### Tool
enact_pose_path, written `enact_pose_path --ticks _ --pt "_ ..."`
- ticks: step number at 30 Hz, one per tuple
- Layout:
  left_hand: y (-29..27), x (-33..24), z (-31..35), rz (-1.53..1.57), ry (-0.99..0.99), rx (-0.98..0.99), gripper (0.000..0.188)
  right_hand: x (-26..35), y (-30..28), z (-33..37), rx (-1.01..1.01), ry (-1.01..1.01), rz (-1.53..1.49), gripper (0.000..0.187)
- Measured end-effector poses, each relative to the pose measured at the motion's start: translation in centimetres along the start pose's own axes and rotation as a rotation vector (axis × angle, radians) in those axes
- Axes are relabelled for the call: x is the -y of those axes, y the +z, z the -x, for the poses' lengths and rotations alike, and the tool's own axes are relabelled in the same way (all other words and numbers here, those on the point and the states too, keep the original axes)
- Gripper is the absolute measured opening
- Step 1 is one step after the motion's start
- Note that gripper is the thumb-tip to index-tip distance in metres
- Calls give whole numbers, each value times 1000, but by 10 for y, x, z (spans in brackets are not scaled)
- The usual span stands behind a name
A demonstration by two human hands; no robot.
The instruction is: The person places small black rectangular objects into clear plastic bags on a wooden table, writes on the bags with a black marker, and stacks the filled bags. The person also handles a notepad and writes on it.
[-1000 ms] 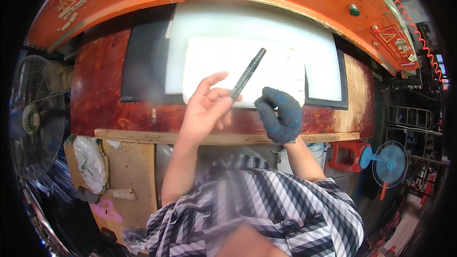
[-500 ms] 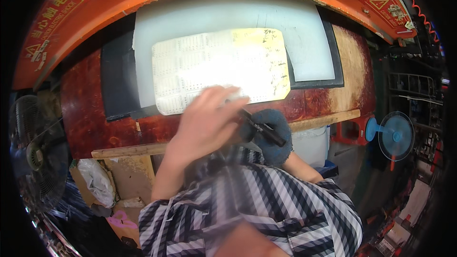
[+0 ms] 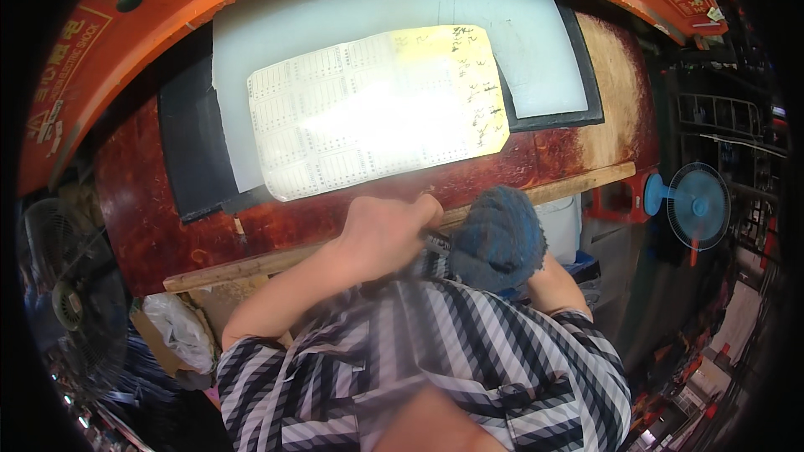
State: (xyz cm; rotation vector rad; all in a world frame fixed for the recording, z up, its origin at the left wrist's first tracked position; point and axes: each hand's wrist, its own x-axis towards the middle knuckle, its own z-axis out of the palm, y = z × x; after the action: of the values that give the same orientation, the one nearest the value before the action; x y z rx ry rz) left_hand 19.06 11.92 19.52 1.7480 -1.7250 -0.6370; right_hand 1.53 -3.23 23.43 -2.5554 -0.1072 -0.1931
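Just off the table's front edge, my bare left hand point(image 3: 387, 233) is closed, with thumb and fingertips together; whatever is in it, if anything, is hidden. Beside it on the right, my right hand point(image 3: 500, 238) wears a dark blue knitted glove. Its fingers are curled in, and what they close on does not show. On the table beyond both hands lies a printed sheet point(image 3: 314, 130) with yellow on its right part, handwriting down that side and strong glare in the middle. Neither hand touches the sheet.
Under the sheet are a whitish board point(image 3: 540, 75) and a black mat point(image 3: 198, 130) on a worn red-brown table point(image 3: 134, 201). An orange machine panel point(image 3: 92, 50) curves along the back. A blue fan point(image 3: 697, 205) stands right, a dark fan point(image 3: 67, 301) left.
My left hand has drawn back from the sheet's front edge and closed. The black marker seen between my hands is now out of sight. My gloved hand has shifted slightly right.
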Motion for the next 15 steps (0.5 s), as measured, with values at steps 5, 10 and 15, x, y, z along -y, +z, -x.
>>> enact_pose_path --ticks 5,10,15 --pt "-71 22 8 207 -565 -49 14 40 -45 20 -327 537 128 23" --pt "-44 18 10 -225 -1 -225 40 -19 -21 28 -735 443 -645 40" --pt "-11 56 -22 -477 139 -430 28 -69 40 9 -895 397 -913 31"
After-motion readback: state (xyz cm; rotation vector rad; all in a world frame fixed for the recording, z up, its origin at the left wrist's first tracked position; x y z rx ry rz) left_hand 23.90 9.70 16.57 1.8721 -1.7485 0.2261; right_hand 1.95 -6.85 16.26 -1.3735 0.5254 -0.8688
